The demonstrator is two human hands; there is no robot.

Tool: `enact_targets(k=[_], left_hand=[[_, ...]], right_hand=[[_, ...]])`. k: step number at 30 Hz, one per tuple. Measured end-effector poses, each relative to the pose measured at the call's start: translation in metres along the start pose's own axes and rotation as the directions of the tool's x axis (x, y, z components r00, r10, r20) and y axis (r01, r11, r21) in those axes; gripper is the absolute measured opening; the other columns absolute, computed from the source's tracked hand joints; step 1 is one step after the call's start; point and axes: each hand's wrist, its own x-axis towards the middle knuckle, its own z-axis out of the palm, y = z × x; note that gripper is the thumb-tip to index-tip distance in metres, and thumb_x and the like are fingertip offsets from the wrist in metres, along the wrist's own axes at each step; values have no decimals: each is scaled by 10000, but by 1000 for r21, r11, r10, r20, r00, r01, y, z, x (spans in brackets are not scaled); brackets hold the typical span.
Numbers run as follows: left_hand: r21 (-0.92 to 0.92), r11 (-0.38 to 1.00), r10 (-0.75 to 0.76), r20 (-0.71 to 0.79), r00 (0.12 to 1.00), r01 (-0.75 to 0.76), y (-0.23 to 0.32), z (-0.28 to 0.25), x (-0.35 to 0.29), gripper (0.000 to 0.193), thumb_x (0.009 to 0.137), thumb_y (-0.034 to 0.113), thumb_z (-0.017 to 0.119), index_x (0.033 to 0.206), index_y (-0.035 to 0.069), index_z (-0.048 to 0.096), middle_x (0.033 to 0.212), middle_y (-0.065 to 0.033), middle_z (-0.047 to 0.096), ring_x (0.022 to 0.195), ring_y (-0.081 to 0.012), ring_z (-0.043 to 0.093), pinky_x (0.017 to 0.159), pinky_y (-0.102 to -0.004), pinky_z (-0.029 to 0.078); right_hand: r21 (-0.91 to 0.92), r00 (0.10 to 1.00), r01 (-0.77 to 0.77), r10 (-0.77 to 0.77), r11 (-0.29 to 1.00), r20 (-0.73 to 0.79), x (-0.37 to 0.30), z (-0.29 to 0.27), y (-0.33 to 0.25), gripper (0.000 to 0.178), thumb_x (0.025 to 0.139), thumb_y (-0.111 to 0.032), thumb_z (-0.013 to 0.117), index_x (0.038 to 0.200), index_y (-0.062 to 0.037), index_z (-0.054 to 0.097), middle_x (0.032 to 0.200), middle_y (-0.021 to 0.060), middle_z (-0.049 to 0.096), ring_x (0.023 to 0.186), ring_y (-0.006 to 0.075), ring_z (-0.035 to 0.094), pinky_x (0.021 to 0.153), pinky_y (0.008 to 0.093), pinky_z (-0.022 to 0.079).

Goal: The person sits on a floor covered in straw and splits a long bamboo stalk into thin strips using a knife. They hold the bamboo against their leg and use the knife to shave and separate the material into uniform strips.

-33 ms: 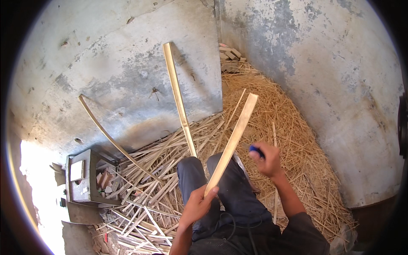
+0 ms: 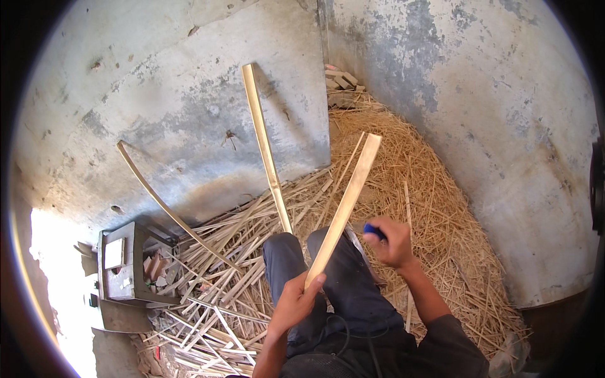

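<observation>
My left hand (image 2: pixel 296 303) is closed around the lower end of a long pale bamboo strip (image 2: pixel 345 205). The strip slants up and to the right, over my knees. To its right, my right hand (image 2: pixel 392 242) grips a blue handle (image 2: pixel 374 231), apart from the strip; the rest of that tool cannot be made out. Another bamboo strip (image 2: pixel 261 135) leans against the wall beyond my knees, its lower end by my left knee.
A heap of split strips (image 2: pixel 220 315) covers the floor at left. Fine straw-like shavings (image 2: pixel 435 233) pile up at right. A thin curved strip (image 2: pixel 161 198) rests against the wall (image 2: pixel 151 82). A wooden stool-like frame (image 2: pixel 120 280) lies at far left; bricks (image 2: pixel 340 80) sit in the corner.
My right hand has shifted slightly left and down with the blue handle. The held strip's far end has risen a little, while my left hand keeps its grip.
</observation>
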Motion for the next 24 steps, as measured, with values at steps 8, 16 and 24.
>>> enact_targets(k=[8, 16, 24], left_hand=[[80, 973, 220, -57, 974, -216, 18, 18, 11, 349, 1121, 313, 646, 1122, -32, 691, 673, -75, 598, 607, -119, 525, 576, -343, 433], [193, 952, 260, -98, 961, -238, 35, 20, 9, 345, 1111, 303, 657, 1134, -41, 683, 703, -180, 643, 580, -275, 603, 591, -409, 458], [196, 953, 254, -97, 962, -232, 29, 20, 9, 328, 1113, 283, 650, 1104, -44, 674, 697, -195, 639, 575, -293, 615, 582, -421, 452]], right_hand=[[2, 992, 88, -88, 996, 88, -11, 15, -30, 403, 968, -419, 806, 960, -21, 740, 796, 116, 712, 642, 293, 707, 573, 382, 543], [-31, 986, 127, -123, 991, 114, -6, 15, -38, 375, 949, -407, 828, 951, -39, 754, 743, 82, 681, 584, 272, 679, 528, 369, 517], [-86, 981, 153, -141, 984, 134, -4, 11, -37, 370, 945, -418, 830, 943, -55, 759, 721, 70, 668, 566, 257, 667, 507, 372, 497]])
